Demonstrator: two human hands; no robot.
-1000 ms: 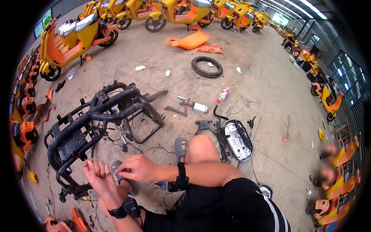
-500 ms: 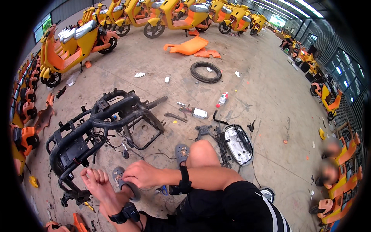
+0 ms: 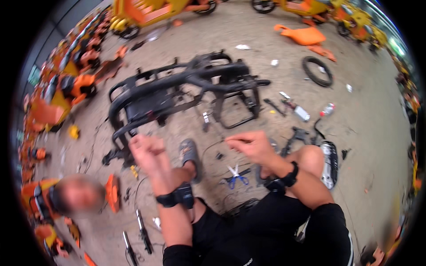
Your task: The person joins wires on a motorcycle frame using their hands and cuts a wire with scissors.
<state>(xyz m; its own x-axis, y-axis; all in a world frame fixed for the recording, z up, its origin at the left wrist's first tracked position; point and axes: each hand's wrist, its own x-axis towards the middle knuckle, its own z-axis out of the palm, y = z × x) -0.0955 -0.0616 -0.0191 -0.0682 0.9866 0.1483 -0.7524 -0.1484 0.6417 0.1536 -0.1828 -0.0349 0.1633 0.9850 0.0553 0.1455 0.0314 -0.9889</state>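
My left hand [image 3: 148,150] is raised with curled fingers near the lower end of a black metal scooter frame [image 3: 155,88] lying on the floor. What its fingers hold, if anything, is blurred. Level with it, my right hand [image 3: 252,145] is pinched, thumb against fingers, and anything in the pinch is too small to make out. The two hands are apart. On the concrete between my feet lie blue-handled scissors [image 3: 237,178]. Thin dark cables run around the frame's lower side.
A metal box with wires [image 3: 301,113], a clear bottle [image 3: 327,109] and a white-and-black oval part [image 3: 329,165] lie to the right. Farther off are a tyre [image 3: 317,72] and an orange panel [image 3: 304,36]. Black tubes [image 3: 143,230] lie lower left. Yellow-orange scooters [image 3: 151,11] stand behind.
My view has swung left, so the floor things sit farther right. My hands were close together over my left foot; now they are apart and raised. The scissors have come into fuller view.
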